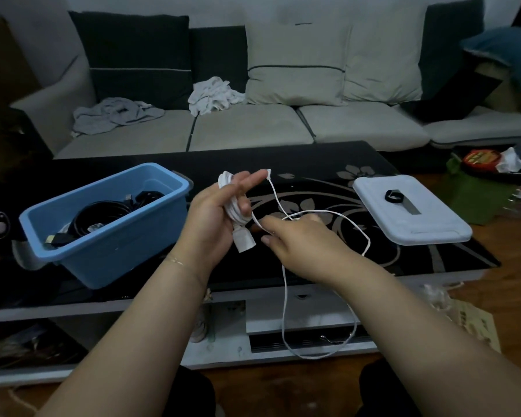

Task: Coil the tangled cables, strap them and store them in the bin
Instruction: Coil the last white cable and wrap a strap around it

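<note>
From the head view, the room is dim and much detail is lost. The left hand [214, 212], at frame centre, has a white cable [286, 266] wound in turns round its fingers; its grip is closed on those turns with the index finger stretched out straight, and the palm hides how many turns there are. A white plug end hangs just below that hand. The right hand [295, 239], just right of centre, pinches the loose run of the cable; its fingertips are blurred, so the exact hold is hard to make out. The slack drops in a long loop past the front edge of the black surface [328, 164] toward the lower middle of the frame.

The blue bin [118, 236] stands at centre left, near the surface's front edge, with black cables [103, 218] coiled inside; their ends are indistinct. At centre right the white lid [412, 212] lies flat near the right edge, carrying a black strap [394, 196]. Bare surface lies between bin and lid, under the hands. A sofa [253, 127] fills the upper frame.
</note>
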### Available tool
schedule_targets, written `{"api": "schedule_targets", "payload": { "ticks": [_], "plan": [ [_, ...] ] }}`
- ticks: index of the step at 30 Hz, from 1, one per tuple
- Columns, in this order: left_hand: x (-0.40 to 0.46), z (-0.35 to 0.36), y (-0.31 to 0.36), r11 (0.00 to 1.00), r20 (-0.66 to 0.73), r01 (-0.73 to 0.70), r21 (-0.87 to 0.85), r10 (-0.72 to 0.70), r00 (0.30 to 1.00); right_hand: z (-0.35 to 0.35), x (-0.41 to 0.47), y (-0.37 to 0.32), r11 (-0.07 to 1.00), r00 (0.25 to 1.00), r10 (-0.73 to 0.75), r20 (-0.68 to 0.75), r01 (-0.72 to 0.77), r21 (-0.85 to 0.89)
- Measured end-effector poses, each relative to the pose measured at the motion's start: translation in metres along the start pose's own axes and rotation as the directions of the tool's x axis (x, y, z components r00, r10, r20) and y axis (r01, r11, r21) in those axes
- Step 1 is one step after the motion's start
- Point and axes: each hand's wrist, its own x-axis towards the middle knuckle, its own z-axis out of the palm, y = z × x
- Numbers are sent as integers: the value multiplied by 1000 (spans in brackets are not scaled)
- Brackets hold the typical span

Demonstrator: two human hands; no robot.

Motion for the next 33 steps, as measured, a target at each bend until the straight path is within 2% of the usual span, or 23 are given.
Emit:
{"api": "schedule_targets", "payload": {
  "ticks": [6,12,14,17,19,20,23,26,30,33],
  "plan": [
    [0,1,-6,989,52,-35,141,28,998,-6,-4,-4,997,999,-36,-22,35,-66],
    [0,3,-14,955,52,-93,281,82,995,-5,-5,-3,994,997,-70,24,72,-85],
    [0,4,-15,907,55,-116,405,103,993,-9,-8,-5,993,995,-85,46,88,-79],
    [0,2,-19,754,96,-130,644,89,991,-10,-15,-16,986,988,-156,-8,155,-61],
    [-2,0,-17,687,103,-79,722,6,995,-13,-18,-22,980,971,-194,-138,198,19],
    [-4,1,-15,686,122,-67,724,-32,992,-17,-19,-22,981,973,-157,-172,173,86],
    [-13,10,-10,670,198,-86,737,-92,976,-29,-16,-5,952,992,28,-124,12,305],
    [-20,22,-4,625,263,-130,770,-126,957,-32,-13,9,910,978,114,-177,-31,413],
    [-18,21,-6,722,382,-151,676,-167,909,-33,-11,19,870,950,200,-240,-59,490],
    [-16,17,-11,747,415,-146,649,-187,890,-33,-7,25,769,945,209,-253,1,639]
  ]
}}
